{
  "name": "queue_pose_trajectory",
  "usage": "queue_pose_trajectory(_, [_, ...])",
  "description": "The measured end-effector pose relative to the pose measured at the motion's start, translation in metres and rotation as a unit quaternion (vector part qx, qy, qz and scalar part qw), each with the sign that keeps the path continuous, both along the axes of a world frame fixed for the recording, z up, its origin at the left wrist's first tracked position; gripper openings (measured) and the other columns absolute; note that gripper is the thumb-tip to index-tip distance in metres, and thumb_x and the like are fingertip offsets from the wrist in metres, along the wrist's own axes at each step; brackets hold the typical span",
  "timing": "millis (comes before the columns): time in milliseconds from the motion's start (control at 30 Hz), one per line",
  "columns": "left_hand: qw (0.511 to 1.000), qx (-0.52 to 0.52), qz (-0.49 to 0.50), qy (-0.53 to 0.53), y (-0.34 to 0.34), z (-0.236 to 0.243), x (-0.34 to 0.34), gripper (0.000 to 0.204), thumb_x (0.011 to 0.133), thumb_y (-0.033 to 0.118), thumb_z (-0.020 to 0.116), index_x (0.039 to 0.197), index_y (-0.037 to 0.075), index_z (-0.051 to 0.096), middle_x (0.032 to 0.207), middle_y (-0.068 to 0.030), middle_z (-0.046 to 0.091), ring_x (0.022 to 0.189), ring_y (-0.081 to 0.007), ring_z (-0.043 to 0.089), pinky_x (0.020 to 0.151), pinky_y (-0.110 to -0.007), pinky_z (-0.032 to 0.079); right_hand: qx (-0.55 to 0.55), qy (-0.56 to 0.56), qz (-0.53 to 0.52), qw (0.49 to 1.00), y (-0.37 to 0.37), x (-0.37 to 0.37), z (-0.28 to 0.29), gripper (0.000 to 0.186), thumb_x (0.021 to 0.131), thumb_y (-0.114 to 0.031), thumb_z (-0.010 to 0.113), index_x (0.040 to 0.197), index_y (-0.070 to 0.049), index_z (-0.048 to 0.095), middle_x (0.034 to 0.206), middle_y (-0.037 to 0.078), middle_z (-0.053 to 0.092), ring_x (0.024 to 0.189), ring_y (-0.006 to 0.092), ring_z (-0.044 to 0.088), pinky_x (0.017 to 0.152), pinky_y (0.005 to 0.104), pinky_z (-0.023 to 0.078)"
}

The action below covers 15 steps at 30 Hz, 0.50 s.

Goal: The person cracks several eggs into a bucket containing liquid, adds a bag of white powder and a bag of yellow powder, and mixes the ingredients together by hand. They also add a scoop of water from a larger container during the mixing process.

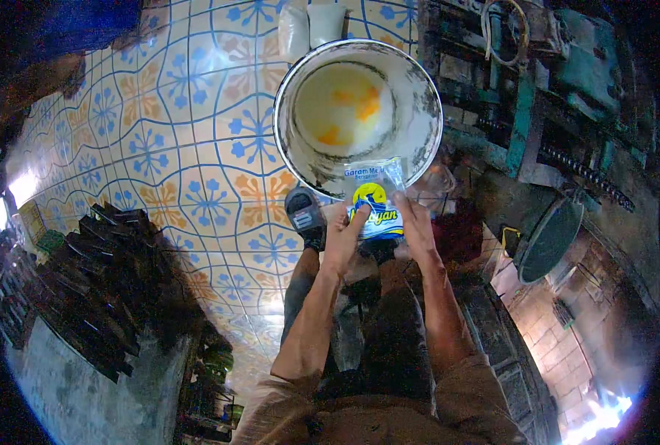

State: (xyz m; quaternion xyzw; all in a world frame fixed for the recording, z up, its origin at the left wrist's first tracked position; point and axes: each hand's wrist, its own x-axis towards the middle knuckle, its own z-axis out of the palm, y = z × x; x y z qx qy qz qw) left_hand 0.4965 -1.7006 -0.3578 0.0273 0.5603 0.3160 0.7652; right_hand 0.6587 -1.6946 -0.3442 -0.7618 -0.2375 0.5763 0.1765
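A packet of salt (378,194), clear at the top with blue and yellow print, is held upright between my two hands. My left hand (342,239) grips its left edge, thumb lying across the front. At its right edge my right hand (417,228) has closed, with the thumb and fingers pinching the plastic. Just beyond the packet stands a large round white pot (285,122) with dark stains on its inner wall. Inside lies a pale mass with several orange-yellow patches (367,104) on it. The packet overlaps the pot's near rim.
Two clear bags of white powder (325,26) stand behind the pot on the patterned tile floor (196,133). Greenish machinery (522,126) fills the right side, with a round sieve-like disc (551,239) below it. Dark stacked pieces (100,274) lie at left. My sandalled foot (305,216) is near the pot.
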Motion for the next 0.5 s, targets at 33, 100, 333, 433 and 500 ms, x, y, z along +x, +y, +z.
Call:
queue_pose_trajectory(33, [1.000,0.016,-0.002,-0.004,-0.001,0.000,-0.003,0.027,0.092,0.016,0.064,0.117,0.005,0.061,0.105,-0.0021,0.067,0.091,-0.0102,0.062,0.082,-0.027,0.050,0.021,0.009,0.047,0.999,-0.002,0.000,0.002,0.039,0.096,-0.033,0.054,0.112,0.002,0.063,0.101,0.012,0.068,0.089,0.0184,0.062,0.080,0.0326,0.048])
queue_pose_trajectory(100, [0.999,0.029,-0.022,-0.002,-0.003,-0.001,-0.011,0.024,0.091,0.013,0.065,0.114,0.004,0.063,0.109,-0.0026,0.066,0.097,-0.0111,0.060,0.086,-0.028,0.048,0.036,0.030,0.065,0.997,-0.011,0.001,0.001,0.035,0.095,-0.028,0.056,0.111,0.002,0.063,0.101,0.012,0.068,0.090,0.0185,0.062,0.081,0.0322,0.047])
queue_pose_trajectory(333, [0.920,0.262,-0.289,0.036,0.001,0.005,-0.004,0.035,0.079,0.010,0.076,0.111,0.001,0.066,0.118,-0.0147,0.063,0.119,-0.0227,0.052,0.103,-0.036,0.038,0.085,0.133,-0.100,0.982,-0.071,0.042,-0.004,0.024,0.091,-0.019,0.062,0.106,0.000,0.064,0.098,0.005,0.067,0.091,0.0154,0.061,0.084,0.0296,0.048])
queue_pose_trajectory(433, [0.862,0.346,-0.338,0.148,0.009,0.023,-0.014,0.038,0.078,0.011,0.076,0.113,0.001,0.065,0.118,-0.0119,0.063,0.117,-0.0193,0.053,0.097,-0.033,0.043,0.083,0.118,-0.191,0.971,-0.086,0.062,0.008,0.027,0.091,-0.017,0.062,0.112,0.000,0.062,0.104,0.003,0.065,0.095,0.0171,0.060,0.087,0.0295,0.048])
queue_pose_trajectory(500, [0.913,0.246,-0.292,0.145,0.019,0.019,-0.021,0.042,0.080,0.014,0.075,0.117,0.001,0.063,0.117,-0.0094,0.063,0.114,-0.0155,0.054,0.089,-0.027,0.047,0.067,0.064,-0.291,0.952,-0.114,0.084,-0.015,0.031,0.091,-0.019,0.062,0.116,0.000,0.059,0.107,0.001,0.063,0.097,0.0182,0.059,0.088,0.0289,0.047])
